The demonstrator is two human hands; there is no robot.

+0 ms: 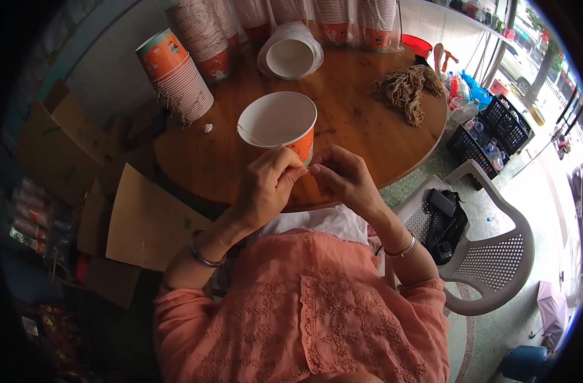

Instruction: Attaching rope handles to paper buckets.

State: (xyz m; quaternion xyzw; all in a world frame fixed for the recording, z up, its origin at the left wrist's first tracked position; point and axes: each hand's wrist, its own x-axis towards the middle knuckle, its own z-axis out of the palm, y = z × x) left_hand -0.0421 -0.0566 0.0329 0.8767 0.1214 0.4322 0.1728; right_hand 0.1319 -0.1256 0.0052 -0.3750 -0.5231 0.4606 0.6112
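Our left hand and right hand nearly meet by the near side of the paper bucket, thumbs pressed to fingers, perhaps for fine control; we cannot tell what they pinch. It stands upright on the table, seemingly within easy reach, string farther right.

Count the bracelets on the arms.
2: a dark metal bracelet on the left forearm and a silver bracelet on the right forearm. The sleeves could hide others.
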